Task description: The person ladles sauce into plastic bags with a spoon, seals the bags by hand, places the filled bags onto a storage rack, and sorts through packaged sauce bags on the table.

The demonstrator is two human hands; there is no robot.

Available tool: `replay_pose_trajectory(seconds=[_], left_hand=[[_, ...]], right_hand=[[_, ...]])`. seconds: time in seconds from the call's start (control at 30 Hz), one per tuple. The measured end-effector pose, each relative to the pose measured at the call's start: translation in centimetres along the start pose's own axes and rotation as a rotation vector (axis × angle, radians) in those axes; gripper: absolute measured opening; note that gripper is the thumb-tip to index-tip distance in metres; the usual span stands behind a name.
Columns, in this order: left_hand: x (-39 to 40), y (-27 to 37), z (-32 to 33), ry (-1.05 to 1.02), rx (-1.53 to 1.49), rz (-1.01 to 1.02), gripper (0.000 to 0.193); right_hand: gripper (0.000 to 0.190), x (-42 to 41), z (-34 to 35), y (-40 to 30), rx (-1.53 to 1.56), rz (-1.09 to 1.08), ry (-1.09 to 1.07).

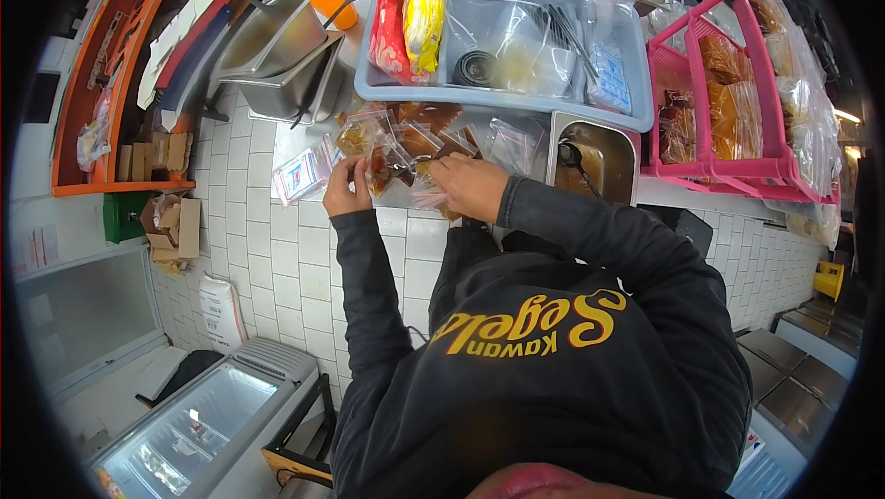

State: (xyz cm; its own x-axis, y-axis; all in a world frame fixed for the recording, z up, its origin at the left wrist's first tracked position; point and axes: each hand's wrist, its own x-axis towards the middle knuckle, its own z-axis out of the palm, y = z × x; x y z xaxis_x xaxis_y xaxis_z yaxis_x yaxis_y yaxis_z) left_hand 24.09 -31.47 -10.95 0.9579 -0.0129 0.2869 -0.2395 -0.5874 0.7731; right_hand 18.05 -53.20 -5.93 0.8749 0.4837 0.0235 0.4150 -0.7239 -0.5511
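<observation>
My left hand (348, 188) is at the table's front edge, its thumb and fingertips pinching the edge of a small clear bag (379, 165) with reddish-brown contents. Just to the right, my right hand (471, 184) has its fingers curled around small zip bags (433, 196); the palm hides part of them. Beyond the hands lie several filled zip bags (418, 139) of dark brown sauce, partly overlapping. A clear bag (351, 139) with yellowish contents rests at their left. To the left of my left hand is a printed plastic packet (299, 175).
A blue-grey tub (505, 94) holds plastic packs and black lids. A steel pan (559, 184) with a black ladle stands right, beside a pink basket (743, 168) of bagged food. Steel containers (276, 35) and an orange cup (334, 6) are at left. Loose clear bags (515, 143) lie near the tub.
</observation>
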Motion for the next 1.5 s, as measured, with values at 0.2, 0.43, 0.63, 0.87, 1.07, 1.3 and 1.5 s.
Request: replay_pose_trajectory(seconds=[0.2,0.43,0.63,0.87,1.07,1.3,1.5], left_hand=[[-2.4,5.5,-1.8,-0.107,-0.385,-0.058,0.009],[-3.6,14.8,-2.7,-0.403,-0.436,0.135,0.017],[-5.3,22.8,0.0,-0.389,-0.222,0.583,0.036],[-10.8,32.8,6.9,-0.611,-0.42,0.82,0.035],[-16.0,40.0,13.7,-0.889,-0.429,0.953,0.066],[-20.8,41.9,18.6,-1.102,-0.613,0.607,0.058],[-22.9,42.3,20.4,-1.19,-0.574,0.467,0.06]], right_hand=[[0.031,-1.9,-4.1,-3.1,0.089,-0.062,0.107],[0.035,-7.6,-10.1,-4.4,0.17,0.15,0.302],[0.035,-15.2,-13.8,-4.7,-0.074,0.071,0.592],[0.028,-30.2,-18.4,-4.8,-0.12,0.26,0.653],[0.026,-44.4,-19.9,-1.0,0.077,0.503,0.648],[0.036,-57.2,-22.9,11.4,0.352,0.545,1.119],[0.026,-60.5,-25.8,24.1,0.393,0.529,1.097]])
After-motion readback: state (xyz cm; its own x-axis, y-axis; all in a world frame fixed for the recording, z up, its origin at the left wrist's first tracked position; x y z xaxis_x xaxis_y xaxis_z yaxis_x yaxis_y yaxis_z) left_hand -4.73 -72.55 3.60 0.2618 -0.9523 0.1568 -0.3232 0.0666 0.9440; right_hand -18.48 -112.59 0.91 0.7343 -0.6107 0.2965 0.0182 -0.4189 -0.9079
